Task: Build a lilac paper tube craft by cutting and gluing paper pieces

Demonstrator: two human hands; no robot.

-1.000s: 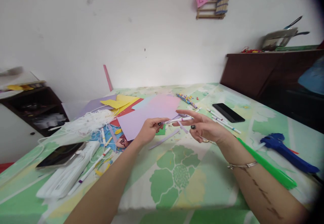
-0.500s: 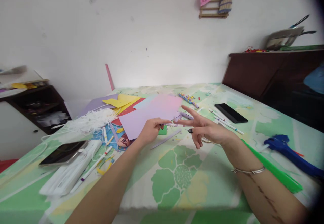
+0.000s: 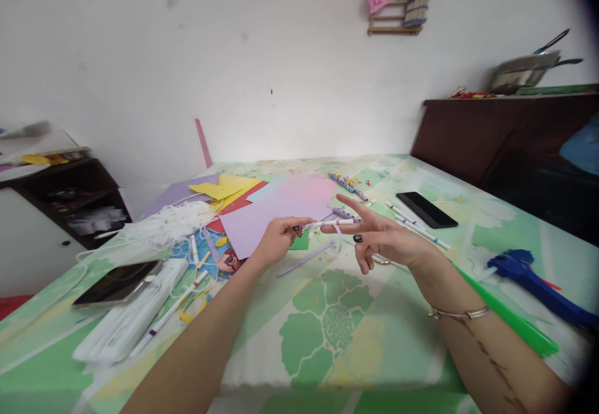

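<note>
White marker [image 3: 346, 221] with purple bands: it lies level over the middle of the surface [image 3: 262, 345], between the near edge and the far one. I pinch its left end between the thumb and forefinger of my left hand [image 3: 276, 240], probably because a hold at the tip leaves the rest of the barrel clear. My right hand [image 3: 386, 237] is spread, its fingers parted around the other end; I can't tell whether they touch it. A pale curled strip [image 3: 338, 239] hangs from the marker, seemingly free to dangle. A flat lilac strip [image 3: 304, 260] lies just below, near enough to reach. The lilac sheet [image 3: 246, 230] sits beyond my left hand, and the black phone [image 3: 427, 210] and blue glue gun [image 3: 538, 283] lie toward the right edge, perhaps to keep the middle workable.
</note>
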